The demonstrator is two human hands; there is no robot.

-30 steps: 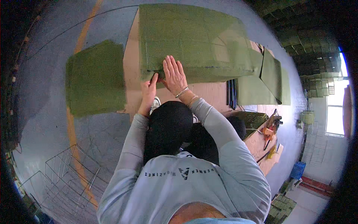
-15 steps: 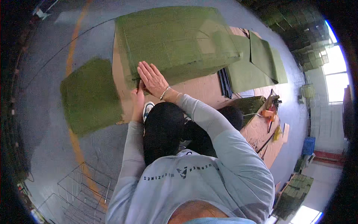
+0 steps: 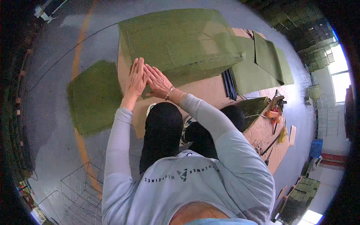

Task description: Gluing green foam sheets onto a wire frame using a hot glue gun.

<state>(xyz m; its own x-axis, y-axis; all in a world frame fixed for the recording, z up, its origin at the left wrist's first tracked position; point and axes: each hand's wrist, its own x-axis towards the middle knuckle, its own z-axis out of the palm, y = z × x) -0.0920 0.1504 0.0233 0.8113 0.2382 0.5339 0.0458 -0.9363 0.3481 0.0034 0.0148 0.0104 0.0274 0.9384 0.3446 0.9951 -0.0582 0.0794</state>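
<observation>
A large boxy piece covered in olive-green fabric (image 3: 176,41) lies in front of me on brown cardboard (image 3: 195,88). My left hand (image 3: 136,80) rests flat on its near left corner, fingers stretched out and pointing away from me. Beside it, my right hand (image 3: 159,84), with a bracelet at the wrist, presses the same corner with straight fingers. The fingertips of the two hands meet or nearly meet. Neither hand grips anything that I can see. What lies under the palms is hidden.
A folded green fabric piece (image 3: 96,98) lies on the floor at left. On the right are flat green sheets (image 3: 258,71), black strips (image 3: 229,85), a green stack (image 3: 253,107) and an orange-handled tool (image 3: 275,114). A wire rack (image 3: 80,187) stands at lower left.
My left hand has come up from below the corner's edge and now lies flat beside the right hand. The right hand has shifted slightly to the right and down.
</observation>
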